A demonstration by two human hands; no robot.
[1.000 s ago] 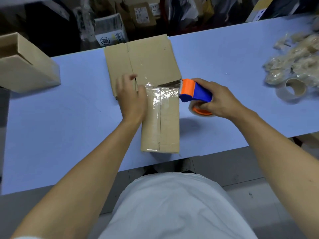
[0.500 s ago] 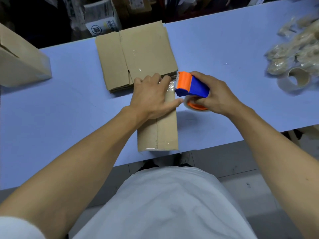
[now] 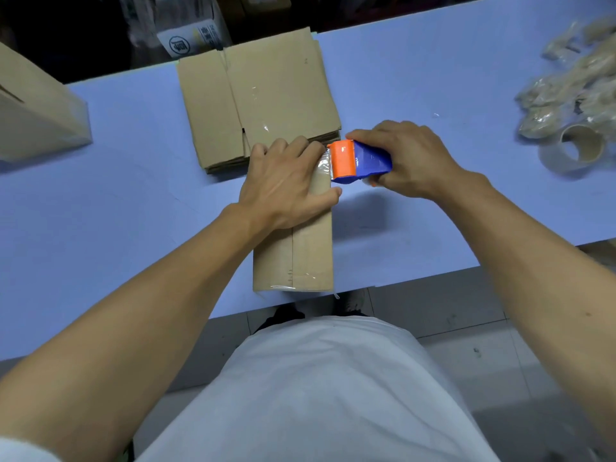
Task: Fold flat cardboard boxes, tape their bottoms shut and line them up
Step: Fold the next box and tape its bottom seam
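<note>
Currently, left hand (image 3: 286, 185), fingers together, is pressing the taped corrugated box (image 3: 295, 248); right hand (image 3: 411, 160) is gripping the orange-blue tape dispenser (image 3: 358, 160); flat cardboard stack (image 3: 256, 98) is lying at 12 o'clock.

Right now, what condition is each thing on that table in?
Box being taped: folded up, clear tape along its seam.
Left hand: presses flat on that box.
Right hand: grips the tape dispenser.
Tape dispenser: at the box's far right edge.
Flat boxes: stacked, unfolded.
Finished box: standing at the far left.
Spent tape core: bare cardboard.
</note>
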